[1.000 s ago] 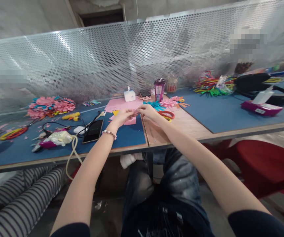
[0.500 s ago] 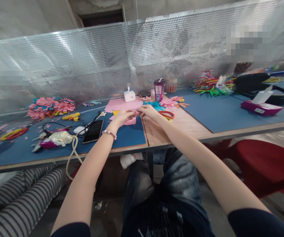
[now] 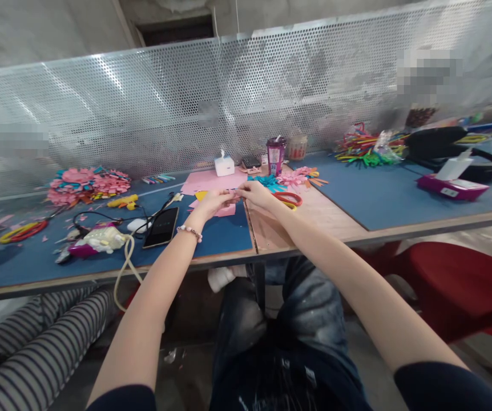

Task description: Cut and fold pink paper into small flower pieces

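My left hand (image 3: pixel 212 202) and my right hand (image 3: pixel 258 194) meet over the middle of the table, fingertips pinched together on a small piece of pink paper (image 3: pixel 236 195) between them. A bead bracelet sits on my left wrist. Under the hands lie pink paper sheets (image 3: pixel 212 181) and a yellow scrap on the blue mat (image 3: pixel 224 234). Red-handled scissors (image 3: pixel 289 198) rest just right of my right hand. A teal paper flower (image 3: pixel 269 182) and pink cut flowers (image 3: pixel 297 176) lie behind them.
A black phone (image 3: pixel 161 227), a glue gun with cable (image 3: pixel 96 240), a pile of pink paper flowers (image 3: pixel 87 185), a purple cup (image 3: pixel 275 156) and a white box (image 3: pixel 224 165) stand around. A perforated metal screen backs the table. A person in striped trousers (image 3: pixel 36 342) sits left; a red chair (image 3: pixel 451 285) stands right.
Almost nothing has moved. My fingertips shift slightly on the pink paper and both arms stay in place.
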The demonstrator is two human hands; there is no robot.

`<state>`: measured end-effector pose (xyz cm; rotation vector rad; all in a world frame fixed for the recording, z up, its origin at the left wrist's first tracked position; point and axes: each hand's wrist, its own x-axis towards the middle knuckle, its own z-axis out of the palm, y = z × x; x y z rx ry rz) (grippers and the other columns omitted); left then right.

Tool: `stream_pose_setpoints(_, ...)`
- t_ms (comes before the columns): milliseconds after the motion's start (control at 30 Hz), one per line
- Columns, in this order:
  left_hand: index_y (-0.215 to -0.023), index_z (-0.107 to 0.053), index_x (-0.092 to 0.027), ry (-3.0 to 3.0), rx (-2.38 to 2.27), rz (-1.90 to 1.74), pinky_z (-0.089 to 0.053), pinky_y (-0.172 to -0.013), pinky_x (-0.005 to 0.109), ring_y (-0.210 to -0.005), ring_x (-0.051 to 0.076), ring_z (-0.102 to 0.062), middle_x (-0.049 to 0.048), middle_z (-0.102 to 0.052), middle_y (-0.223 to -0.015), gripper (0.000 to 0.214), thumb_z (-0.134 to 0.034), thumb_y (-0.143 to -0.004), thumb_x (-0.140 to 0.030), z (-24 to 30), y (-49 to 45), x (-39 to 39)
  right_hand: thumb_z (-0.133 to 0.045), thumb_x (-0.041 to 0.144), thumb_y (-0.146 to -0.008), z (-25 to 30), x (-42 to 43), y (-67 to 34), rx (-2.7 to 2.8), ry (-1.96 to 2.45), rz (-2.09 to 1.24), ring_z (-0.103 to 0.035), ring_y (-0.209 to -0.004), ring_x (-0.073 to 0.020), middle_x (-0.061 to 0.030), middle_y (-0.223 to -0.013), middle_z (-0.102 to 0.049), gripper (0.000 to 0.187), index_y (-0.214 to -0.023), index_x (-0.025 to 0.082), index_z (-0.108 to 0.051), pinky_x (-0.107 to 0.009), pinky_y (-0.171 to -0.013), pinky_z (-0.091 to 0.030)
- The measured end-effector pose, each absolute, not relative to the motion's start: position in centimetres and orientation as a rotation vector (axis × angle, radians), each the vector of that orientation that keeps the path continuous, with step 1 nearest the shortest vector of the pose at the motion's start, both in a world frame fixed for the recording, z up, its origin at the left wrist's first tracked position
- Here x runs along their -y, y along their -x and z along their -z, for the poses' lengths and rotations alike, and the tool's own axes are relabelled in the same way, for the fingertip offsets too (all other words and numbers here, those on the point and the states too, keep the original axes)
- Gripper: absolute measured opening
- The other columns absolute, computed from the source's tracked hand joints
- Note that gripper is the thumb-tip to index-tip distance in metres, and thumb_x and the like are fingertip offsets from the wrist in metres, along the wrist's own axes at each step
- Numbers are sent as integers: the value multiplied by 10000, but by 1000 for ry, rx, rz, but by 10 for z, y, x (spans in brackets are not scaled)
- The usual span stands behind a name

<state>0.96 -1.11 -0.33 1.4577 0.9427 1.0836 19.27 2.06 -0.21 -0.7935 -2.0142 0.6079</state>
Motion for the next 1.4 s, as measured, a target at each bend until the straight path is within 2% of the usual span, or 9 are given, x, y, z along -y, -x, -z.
stream_pose_setpoints(100,-847,-696,-105,-1498,-976,-1085,-423,-658,232,-769,143,-663,121,-727,-872,218,-751,-724,-276,4,-9,11,-605,302,-804,1,-19,-192,2030,788,-559,-523,-599,-110,-25,-678,-650,213,-755,105,-673,-218,-594,-405)
stream_pose_setpoints(300,-862,-707,-106,-1504,-941,-1084,-434,-694,241,-813,153,-666,127,-725,-914,217,-757,-713,-257,3,-10,13,-508,380,-862,2,-17,-194,1966,768,-713,-534,-609,-115,-18,-667,-637,326,-718,118,-638,-219,-595,-412)
stream_pose_setpoints(433,-859,-697,-107,-1483,-973,-1085,-437,-707,248,-831,163,-676,126,-728,-896,195,-747,-722,-237,3,-11,13,-607,453,-781,3,-19,-193,1983,757,-719,-509,-593,-107,-12,-663,-630,348,-749,112,-661,-219,-573,-389)
stream_pose_setpoints(633,-837,-680,-114,-1492,-980,-1081,-434,-704,246,-846,169,-677,119,-728,-897,191,-745,-722,-252,2,-15,16,-666,384,-729,2,-20,-193,1966,822,-675,-475,-568,-97,-1,-613,-603,275,-707,110,-657,-216,-555,-375)
stream_pose_setpoints(833,-846,-680,-110,-1496,-1001,-1104,-438,-718,258,-845,177,-679,123,-724,-905,243,-770,-699,-281,0,-13,17,-550,396,-816,1,-16,-194,1913,722,-825,-526,-587,-107,-1,-655,-617,298,-742,121,-635,-218,-567,-424)
stream_pose_setpoints(967,-851,-693,-114,-1550,-1022,-1074,-442,-728,266,-840,181,-683,122,-725,-893,222,-750,-720,-284,2,-13,16,-596,310,-776,2,-15,-192,1918,731,-730,-550,-631,-110,-21,-726,-665,217,-794,108,-675,-222,-619,-439)
stream_pose_setpoints(1167,-865,-681,-130,-1530,-1001,-1110,-452,-697,252,-807,165,-676,101,-719,-863,184,-701,-757,-278,2,-14,14,-590,253,-788,2,-14,-191,1911,708,-636,-602,-722,-134,-63,-815,-713,206,-848,95,-707,-239,-691,-456)
stream_pose_setpoints(1400,-890,-680,-154,-1615,-1050,-1135,-458,-679,251,-755,149,-660,79,-707,-842,230,-706,-748,-334,6,-10,8,-581,270,-783,9,-22,-191,1932,718,-580,-578,-668,-124,-44,-759,-690,207,-821,105,-699,-230,-652,-442)
